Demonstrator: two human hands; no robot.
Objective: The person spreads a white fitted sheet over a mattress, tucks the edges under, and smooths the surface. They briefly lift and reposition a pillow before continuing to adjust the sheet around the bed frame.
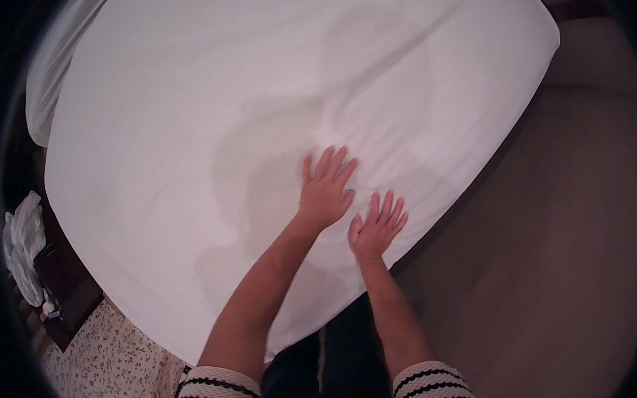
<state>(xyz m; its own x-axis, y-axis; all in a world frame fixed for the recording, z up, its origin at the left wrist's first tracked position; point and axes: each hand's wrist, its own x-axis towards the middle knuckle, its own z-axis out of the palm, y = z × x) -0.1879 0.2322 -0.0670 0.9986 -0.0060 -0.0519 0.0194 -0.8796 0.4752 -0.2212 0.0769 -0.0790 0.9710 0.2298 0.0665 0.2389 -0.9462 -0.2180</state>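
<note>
A white fitted sheet point(154, 136) covers the mattress before me. Palm down and fingers spread, my left hand point(327, 191) rests on the sheet near the middle of the view. My right hand point(379, 229) lies flat a little lower and to the right, close to the mattress's side edge, its fingers also apart. Neither hand holds anything. Creases fan out across the sheet from beside my hands toward the upper right, and shadows fall over the cloth.
A white pillow or folded cloth point(60, 77) lies beyond the mattress's left edge. At lower left, a dark nightstand point(70, 288) bears a crumpled white plastic bag point(24, 243) and small items. Floral fabric point(121, 345) hangs or lies near it. Brown floor point(514, 274) stretches along the right.
</note>
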